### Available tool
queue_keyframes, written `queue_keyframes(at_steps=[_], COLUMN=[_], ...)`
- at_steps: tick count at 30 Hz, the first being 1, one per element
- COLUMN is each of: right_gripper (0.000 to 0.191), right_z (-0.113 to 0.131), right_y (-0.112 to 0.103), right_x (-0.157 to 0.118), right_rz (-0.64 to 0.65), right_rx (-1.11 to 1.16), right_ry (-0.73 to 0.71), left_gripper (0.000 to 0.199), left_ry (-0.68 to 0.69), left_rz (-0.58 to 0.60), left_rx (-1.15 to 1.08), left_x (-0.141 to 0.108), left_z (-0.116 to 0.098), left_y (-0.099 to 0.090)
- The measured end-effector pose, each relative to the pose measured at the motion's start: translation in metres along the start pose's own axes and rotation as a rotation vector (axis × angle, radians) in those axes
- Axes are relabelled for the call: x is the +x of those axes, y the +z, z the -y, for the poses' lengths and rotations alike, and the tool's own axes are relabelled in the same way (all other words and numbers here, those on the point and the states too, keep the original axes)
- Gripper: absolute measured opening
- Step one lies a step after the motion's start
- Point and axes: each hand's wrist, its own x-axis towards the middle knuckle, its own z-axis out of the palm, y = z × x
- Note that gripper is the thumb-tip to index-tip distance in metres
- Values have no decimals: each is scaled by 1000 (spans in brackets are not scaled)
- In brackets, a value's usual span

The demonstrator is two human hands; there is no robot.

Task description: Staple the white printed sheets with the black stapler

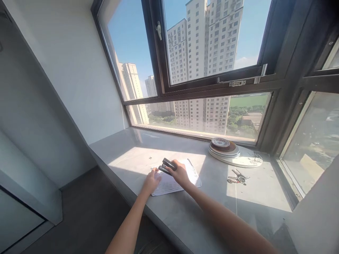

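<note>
Head view: R hand (pixel 180 173) grips a black handheld stapler (pixel 169 163), fingers wrapped round its body, over the upper-left part of white printed paper (pixel 169 186); can't tell if the paper sits btwn the stapler's arms. L hand (pixel 151 182) is at the paper's left edge, fingers pinching its corner, tips just beside the stapler nose. Paper lies on a grey stone-look windowsill (pixel 129 141), partly sunlit. Two tiny dark bits (pixel 150 157) lie nearby, past L hand, too small to ID. To the right, near the glass, a stack of round white & brown plates (pixel 225 153) sits on a pale oval platter (pixel 251 159) w/ dark marks at its R end. Closer in, a small dark metal object w/ several arms (pixel 240 178) lies on the sill, apart from the paper. Behind: dark-framed window (pixel 201 91), tall pale apt bldgs (pixel 197 46) outside.
</note>
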Motion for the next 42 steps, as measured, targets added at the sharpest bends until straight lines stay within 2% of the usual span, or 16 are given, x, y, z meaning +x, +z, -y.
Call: queue_keyframes(at_steps=[4, 7, 10, 13, 16, 18, 21, 24, 27, 32, 37, 42], right_gripper=[20, 21, 20, 20, 23, 36, 52, 42, 26, 28, 32, 36], right_z=[-40, -52, -53, -49, -45, -45, -51, -57, -60, -61, -62, -62], right_y=[9, 7, 8, 6, -2, -8, -10, -6, -4, -4, -4, -3], right_x=[2, 5, 6, 6, 7, 9, 13, 17, 19, 20, 19, 21], right_rz=[45, 113, 140, 165, 196, 168, 100, 65, 37, 75, 118, 128], right_rx=[-30, -68, -108, -117, 57, 195, 334, 461, 545, 548, 539, 527], right_ry=[81, 67, 31, 40, 14, 22, 147, 255, 255, 244, 240, 227], left_gripper=[38, 39, 41, 53, 60, 61, 60, 57, 46, 58, 68, 67], left_ry=[48, 76, 89, 107, 113, 95, 60, 59, 56, 43, 15, -31], left_rz=[44, 66, 72, 95, 146, 165, 151, 134, 113, 53, 18, 7], left_rx=[-88, -122, -122, -66, -6, 17, 10, -54, -144, -220, -181, -183], left_x=[-1, -2, -3, -5, -6, -7, -6, -5, -4, -4, -1, -1], left_z=[4, 3, -1, -3, -3, -3, -3, -3, -5, -8, -7, -5], left_y=[-3, -4, -6, -8, -10, -11, -11, -10, -9, -11, -10, -9])
